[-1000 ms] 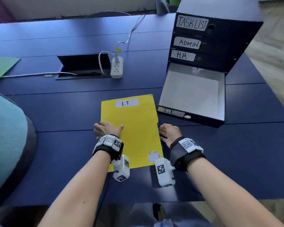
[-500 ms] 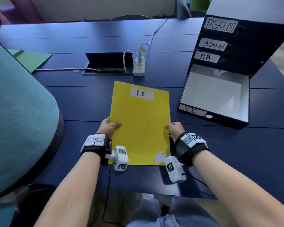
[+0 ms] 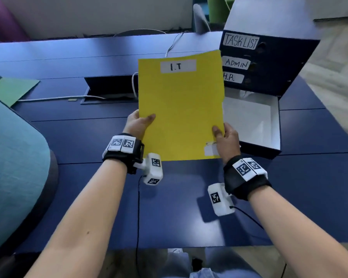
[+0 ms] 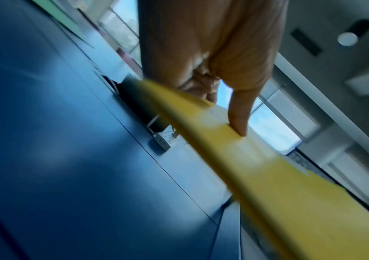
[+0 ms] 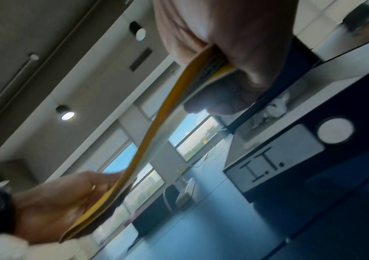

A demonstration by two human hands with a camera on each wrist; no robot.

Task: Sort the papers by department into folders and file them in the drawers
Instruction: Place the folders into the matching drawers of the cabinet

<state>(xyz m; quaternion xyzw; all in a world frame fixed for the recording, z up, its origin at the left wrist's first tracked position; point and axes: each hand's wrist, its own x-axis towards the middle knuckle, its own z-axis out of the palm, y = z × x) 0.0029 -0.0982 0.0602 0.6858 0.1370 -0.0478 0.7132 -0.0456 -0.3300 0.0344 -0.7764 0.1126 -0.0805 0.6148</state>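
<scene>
A yellow folder (image 3: 181, 109) labelled I.T is held up off the blue table, tilted toward me. My left hand (image 3: 138, 122) pinches its left edge with the thumb on top, and my right hand (image 3: 225, 137) grips its right edge near the bottom corner. In the left wrist view the folder (image 4: 257, 167) shows edge-on under my thumb (image 4: 238, 116). In the right wrist view the folder (image 5: 156, 126) bows between both hands. Right of the folder stands the dark drawer unit (image 3: 269, 59) labelled TASK LIST, ADMIN and H.R. Its bottom I.T. drawer (image 3: 277, 121) is pulled out, white inside.
A green folder (image 3: 10, 90) lies at the far left of the table (image 3: 88, 141). An open cable hatch (image 3: 109, 89) and a white cord sit behind the yellow folder. A power strip (image 4: 165, 139) shows in the left wrist view. A teal chair back (image 3: 12, 167) rises at my left.
The yellow folder lay flat on the table a second ago. Both hands took its side edges and lifted it up and toward the open drawer.
</scene>
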